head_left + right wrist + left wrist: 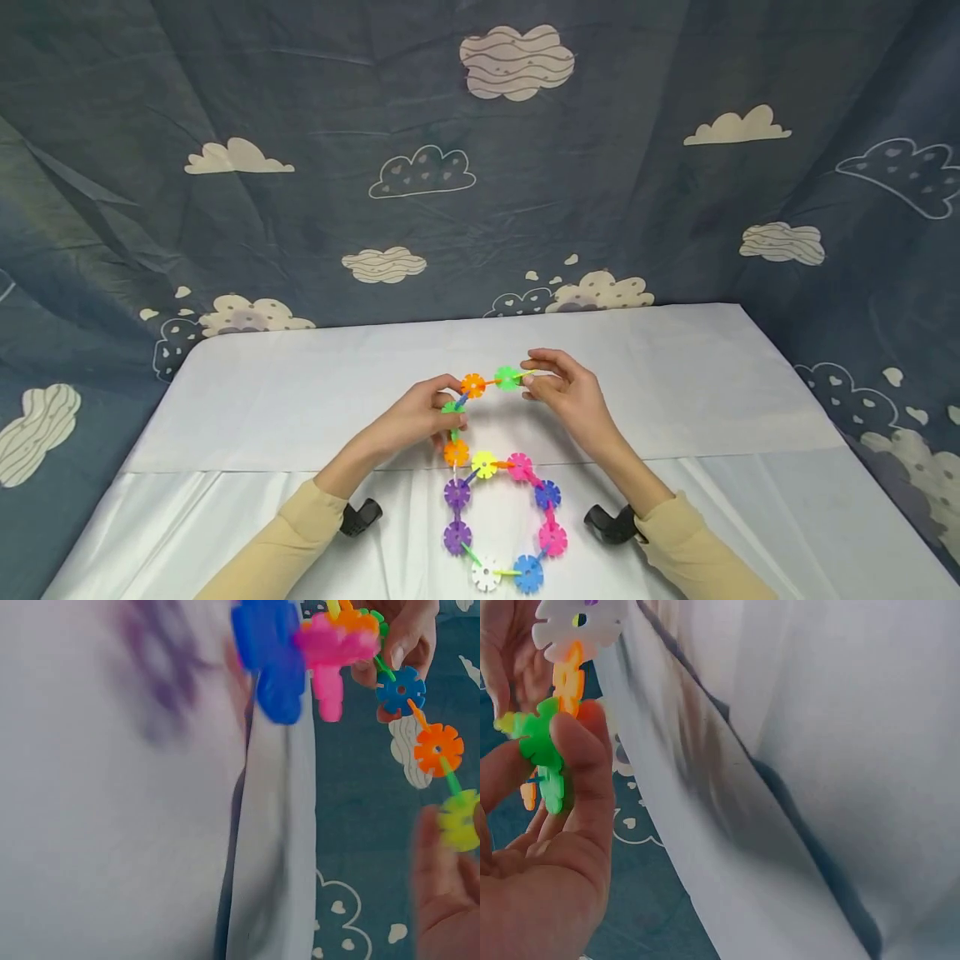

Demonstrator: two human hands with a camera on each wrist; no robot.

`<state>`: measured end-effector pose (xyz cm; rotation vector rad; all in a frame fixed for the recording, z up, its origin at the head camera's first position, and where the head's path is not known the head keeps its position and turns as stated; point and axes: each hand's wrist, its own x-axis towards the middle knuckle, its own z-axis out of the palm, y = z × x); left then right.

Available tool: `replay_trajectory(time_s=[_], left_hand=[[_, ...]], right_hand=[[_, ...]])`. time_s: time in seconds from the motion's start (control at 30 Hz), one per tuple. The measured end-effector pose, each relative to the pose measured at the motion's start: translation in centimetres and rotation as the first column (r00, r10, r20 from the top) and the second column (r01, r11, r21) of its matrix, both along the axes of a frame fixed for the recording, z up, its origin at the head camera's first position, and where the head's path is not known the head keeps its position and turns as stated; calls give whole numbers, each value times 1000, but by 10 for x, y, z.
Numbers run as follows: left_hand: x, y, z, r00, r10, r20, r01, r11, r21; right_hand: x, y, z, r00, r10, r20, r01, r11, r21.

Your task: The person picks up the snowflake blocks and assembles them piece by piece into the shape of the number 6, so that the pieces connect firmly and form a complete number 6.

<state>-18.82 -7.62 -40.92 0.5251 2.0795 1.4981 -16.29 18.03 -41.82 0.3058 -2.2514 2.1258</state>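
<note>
A chain of notched plastic snowflake discs runs up from a closed ring of discs, whose white disc point(486, 575) is nearest me. My left hand point(416, 412) pinches a green disc point(540, 739) of that chain between thumb and fingers. Above it, an orange disc point(472, 386) and another green disc point(507, 378) follow, linked by discs seen edge-on. At the chain's free end my right hand point(566, 400) pinches a yellow disc point(459, 821) between thumb and forefinger, its other fingers loosely bent. A lower orange disc point(456, 453) hangs just under the left hand.
Purple discs point(457, 493), pink discs point(552, 539) and blue discs point(528, 575) form the ring's sides in front of me. White cloth covers the table point(300, 400). Behind it hangs a dark curtain point(420, 233) with cloud prints. Black wrist mounts point(362, 517) sit at both sleeves.
</note>
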Motion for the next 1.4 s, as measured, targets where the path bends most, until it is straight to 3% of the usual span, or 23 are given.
replay_trajectory(time_s=[0.13,0.27,0.37,0.43,0.5,0.57,0.7,0.93,1.13,1.23,1.3,1.4], left_hand=[[3,-4,1,1000,15,-6,-15,1000,22],[5,-6,4,999,31,22,-32,998,61],[5,-7,5,996,52,72,-59,993,99],[5,-8,6,993,72,98,-82,991,109],[3,-9,5,992,86,95,-95,990,101],[-1,-9,5,992,99,75,-105,991,78],[-12,-9,1,990,134,49,-136,990,47],[-38,-7,-15,977,191,91,-194,981,23],[-57,1,-25,972,218,85,-215,976,-40],[-62,5,-27,976,210,65,-205,976,-71],[-64,7,-27,979,201,41,-197,977,-87],[-65,10,-26,982,190,3,-189,976,-108]], right_hand=[[22,3,-1,984,76,161,-105,978,180],[46,6,0,940,214,266,-300,889,345],[61,8,-1,907,302,294,-406,813,417],[68,9,-2,888,339,311,-446,798,404],[71,9,-4,883,348,316,-453,807,377],[70,9,-6,885,345,313,-442,836,327],[60,7,-11,893,336,299,-413,874,254],[40,5,-17,859,338,385,-409,905,118],[29,0,-16,878,294,378,-374,914,158],[27,-4,-15,904,249,348,-343,908,241],[27,-8,-14,929,200,311,-306,888,343],[29,-13,-11,967,110,231,-222,812,540]])
